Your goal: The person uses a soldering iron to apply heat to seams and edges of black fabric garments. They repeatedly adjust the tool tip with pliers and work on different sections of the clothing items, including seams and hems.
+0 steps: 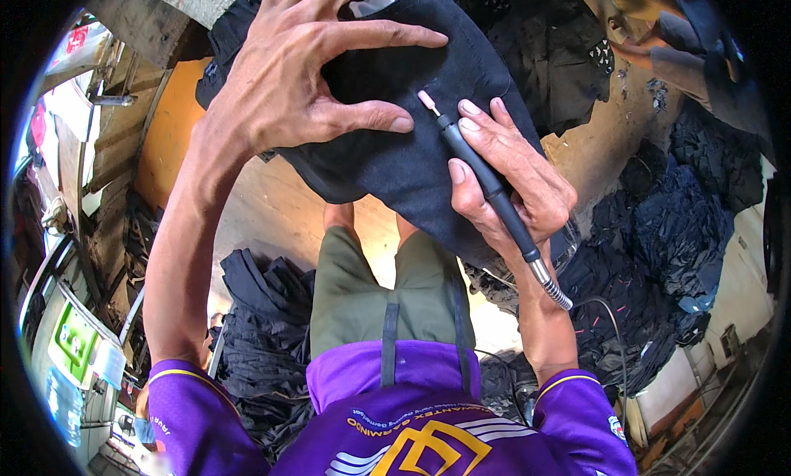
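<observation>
A dark navy or black cloth piece [387, 167] is stretched out in front of me, over my bare legs. My left hand [297, 72] lies spread on its upper left part, with thumb and index finger wide apart. Gripped in my right hand [535, 179] is a black pen-shaped rotary grinder [488, 179]. Its small pinkish grinding tip points up and left at the cloth, between the left thumb and the right fingers. Whether the tip touches the cloth I cannot tell. From its rear, a metal spring collar leads to a thin cable.
Heaps of dark cloth lie to the right [676, 220] and beside my left leg [268, 319]. Further black garments [552, 56] are spread beyond the work. The grinder's cable [614, 319] hangs at my right. A bright green tray [74, 344] stands far left; another person's arm [671, 64] shows upper right.
</observation>
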Demonstrator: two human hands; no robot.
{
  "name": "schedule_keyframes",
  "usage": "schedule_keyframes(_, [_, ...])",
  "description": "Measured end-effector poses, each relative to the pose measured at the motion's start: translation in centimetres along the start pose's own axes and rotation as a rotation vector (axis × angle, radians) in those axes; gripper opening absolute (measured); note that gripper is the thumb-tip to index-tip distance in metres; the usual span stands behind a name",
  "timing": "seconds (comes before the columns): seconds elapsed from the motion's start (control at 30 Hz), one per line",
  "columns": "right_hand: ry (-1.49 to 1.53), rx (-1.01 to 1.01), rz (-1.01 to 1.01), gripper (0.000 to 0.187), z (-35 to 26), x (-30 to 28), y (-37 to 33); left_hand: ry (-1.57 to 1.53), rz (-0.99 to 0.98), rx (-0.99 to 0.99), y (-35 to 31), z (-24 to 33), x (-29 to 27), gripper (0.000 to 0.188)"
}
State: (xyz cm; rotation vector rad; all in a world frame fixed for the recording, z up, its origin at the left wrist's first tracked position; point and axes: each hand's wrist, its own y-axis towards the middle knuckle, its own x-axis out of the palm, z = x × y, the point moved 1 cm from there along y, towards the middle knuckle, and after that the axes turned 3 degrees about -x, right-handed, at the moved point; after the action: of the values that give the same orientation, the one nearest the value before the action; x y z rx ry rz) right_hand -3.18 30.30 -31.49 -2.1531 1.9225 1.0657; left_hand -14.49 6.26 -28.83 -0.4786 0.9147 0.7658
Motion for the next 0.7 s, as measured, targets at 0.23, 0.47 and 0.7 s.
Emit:
schedule_keyframes(0.23, [0.029, 0.005, -0.012, 0.029, 0.1, -0.1, -0.4, 0.088, -0.003, 0.008, 0.0, -0.2, 0.4, 0.066])
schedule_keyframes(0.47, [0.030, 0.035, -0.043, 0.031, -0.3, -0.6, -0.5, 0.074, 0.001, 0.019, 0.1, -0.9, 0.8, 0.067])
schedule_keyframes(0.7, [0.052, 0.057, -0.012, 0.029, -0.2, -0.8, -0.8, 0.054, 0.048, 0.045, 0.2, -0.9, 0.9, 0.075])
